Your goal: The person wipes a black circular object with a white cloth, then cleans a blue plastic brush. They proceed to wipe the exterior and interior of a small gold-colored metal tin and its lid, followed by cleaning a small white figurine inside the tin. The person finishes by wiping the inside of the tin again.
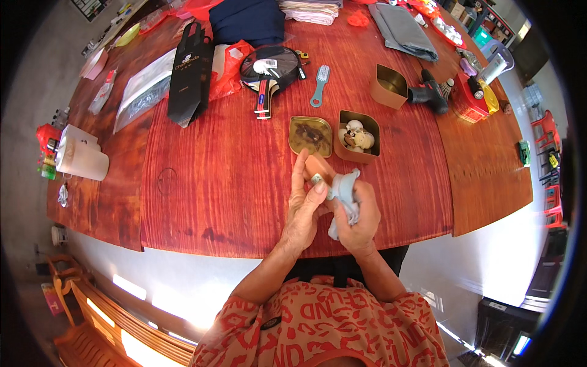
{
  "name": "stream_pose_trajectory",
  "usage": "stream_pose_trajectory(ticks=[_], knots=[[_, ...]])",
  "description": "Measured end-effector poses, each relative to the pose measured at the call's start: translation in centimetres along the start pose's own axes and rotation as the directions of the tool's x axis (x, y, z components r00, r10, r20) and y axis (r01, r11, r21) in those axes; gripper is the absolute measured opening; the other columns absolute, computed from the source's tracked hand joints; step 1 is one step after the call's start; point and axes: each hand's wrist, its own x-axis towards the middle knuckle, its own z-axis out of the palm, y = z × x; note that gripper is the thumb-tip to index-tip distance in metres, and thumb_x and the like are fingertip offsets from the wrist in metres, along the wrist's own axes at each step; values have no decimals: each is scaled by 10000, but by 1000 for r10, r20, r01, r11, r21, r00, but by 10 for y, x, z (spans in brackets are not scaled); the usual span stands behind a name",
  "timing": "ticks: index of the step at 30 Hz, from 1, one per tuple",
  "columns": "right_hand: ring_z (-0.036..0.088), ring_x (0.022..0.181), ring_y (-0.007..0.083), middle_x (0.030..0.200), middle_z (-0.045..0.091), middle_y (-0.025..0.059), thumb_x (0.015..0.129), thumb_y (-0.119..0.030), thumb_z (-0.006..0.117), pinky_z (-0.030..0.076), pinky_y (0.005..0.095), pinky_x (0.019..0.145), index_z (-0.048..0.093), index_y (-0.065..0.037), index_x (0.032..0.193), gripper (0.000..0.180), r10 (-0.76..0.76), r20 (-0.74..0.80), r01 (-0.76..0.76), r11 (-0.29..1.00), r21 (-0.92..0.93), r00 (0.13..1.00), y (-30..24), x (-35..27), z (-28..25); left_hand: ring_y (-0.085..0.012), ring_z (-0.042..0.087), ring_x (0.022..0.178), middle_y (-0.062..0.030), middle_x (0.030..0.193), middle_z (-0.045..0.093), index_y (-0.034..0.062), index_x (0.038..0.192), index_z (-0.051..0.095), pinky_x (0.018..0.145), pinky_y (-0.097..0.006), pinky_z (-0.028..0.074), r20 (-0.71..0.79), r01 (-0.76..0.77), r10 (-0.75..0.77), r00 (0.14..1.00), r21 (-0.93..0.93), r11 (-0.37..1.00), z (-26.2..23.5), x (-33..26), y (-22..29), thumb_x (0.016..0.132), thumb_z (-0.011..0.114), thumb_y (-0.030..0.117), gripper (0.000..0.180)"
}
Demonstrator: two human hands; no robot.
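My left hand (301,211) holds a copper-coloured tin piece (318,164) with a small pale label, thumb in front and fingers along its side. Whether it is a lid or a small tin, I cannot tell. My right hand (361,220) is closed on a crumpled light blue cloth (347,189), which touches the tin piece. Just beyond my hands lies a shallow gold-lined tin or lid (293,136) with dark brown matter in it. Beside it on the right, a deeper copper tin (358,158) contains several pale round things, some with dark marks.
Farther back stand another copper tin (389,96), a power drill (431,95), a blue-handled brush (320,85) and table tennis bats (264,98). A black tie-shaped package (191,76) and a white jug (82,156) are left. A red tin (468,101) stands at right.
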Motion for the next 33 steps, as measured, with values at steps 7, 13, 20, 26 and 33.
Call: stream_pose_trajectory(ticks=[7,13,20,26,33], knots=[[581,742,276,890,584,143,736,-24,701,459,370,623,577,10,1080,368,-258,253,204,954,222,932,-7,-8,-21,-263,535,1138,-100,1258,523,160,1446,294,977,-483,436,145,94,-54,988,-286,954,15,-5,-11,898,471,436,639],[596,721,244,875,568,131,740,56,660,480,320,593,596,-15,1087,359,-91,-60,90,996,-20,994,-9,5,-45,-234,479,1223,-67,1342,494,137,1405,380,1032,-422,374,200,221,-142,969,-458,861,21,-13,-16,946,392,482,574],[577,729,223,897,546,77,717,-70,661,483,326,591,627,-59,1066,351,-423,12,403,853,-333,906,-9,17,-19,-210,512,1160,-40,1229,549,164,1263,509,982,-398,421,102,231,-207,973,-388,892,33,-26,-19,932,397,534,508],[517,733,203,881,530,67,740,-114,611,410,331,570,617,-51,1055,322,-339,94,323,723,-610,936,-7,10,-31,-206,487,1194,-38,1291,515,172,1354,434,1015,-390,387,120,161,-125,985,-357,920,35,-23,-23,927,408,536,561],[508,680,197,730,460,40,694,-110,629,384,336,525,620,-15,931,256,-157,160,224,645,-731,975,-13,-5,-54,-209,468,1223,-51,1338,484,120,1414,348,1035,-382,366,122,110,-74,990,-319,941,33,-22,-23,947,372,514,612]])
